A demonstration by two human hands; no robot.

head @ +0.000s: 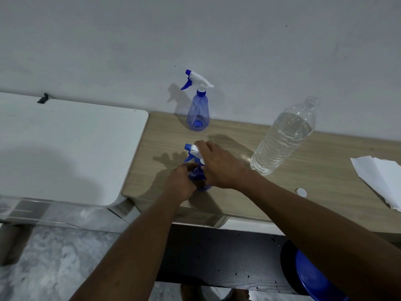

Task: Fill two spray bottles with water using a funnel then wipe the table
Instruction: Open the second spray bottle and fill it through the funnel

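Note:
A blue spray bottle (199, 175) stands near the front of the wooden table (314, 170). My left hand (182, 184) grips its body. My right hand (219, 166) is closed over its white trigger head (193, 150). A second blue spray bottle (198, 112) with its white head on stands upright by the wall. To the right stands an uncapped clear water bottle (282, 137), mostly full. Its white cap (301, 192) lies on the table near the front edge. No funnel is in view.
A stack of white paper towels (382, 179) lies at the table's right end. A white table (65, 148) adjoins on the left. A blue stool (314, 279) sits below at the lower right. The wall runs close behind the bottles.

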